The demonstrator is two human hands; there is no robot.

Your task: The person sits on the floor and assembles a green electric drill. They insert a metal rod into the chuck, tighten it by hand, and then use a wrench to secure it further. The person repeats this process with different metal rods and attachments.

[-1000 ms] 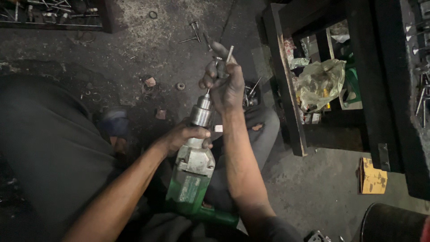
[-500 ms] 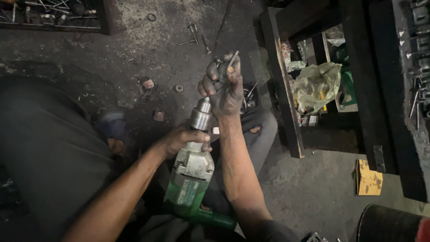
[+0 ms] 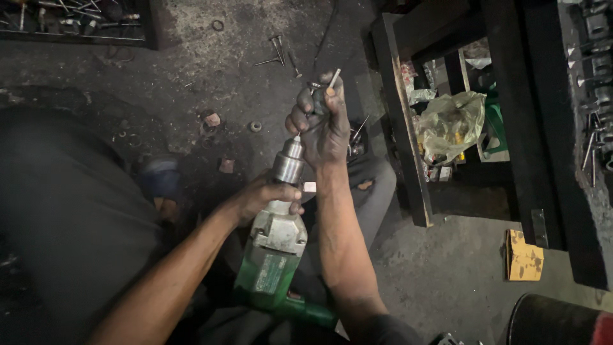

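A green and grey electric drill (image 3: pixel 273 252) lies in my lap with its metal chuck (image 3: pixel 288 161) pointing up and away. My left hand (image 3: pixel 265 195) is wrapped around the drill's neck just below the chuck. My right hand (image 3: pixel 321 121) hovers right above the chuck's tip, fingers closed on a small dark metal tool with a thin pale rod (image 3: pixel 333 79) sticking out past my fingers. The tool's lower end is hidden by my fingers.
A dark wooden bench frame (image 3: pixel 401 121) stands to the right with a plastic bag (image 3: pixel 452 121) on its lower shelf. Loose nails (image 3: pixel 278 50), a washer (image 3: pixel 255 126) and small scraps lie on the dirty floor. A yellow box (image 3: pixel 522 257) sits lower right, a dark drum (image 3: pixel 555 322) beside it.
My right hand has lifted slightly above the chuck with the small tool in it. The drill and my left hand have stayed nearly still; the view has shifted a little.
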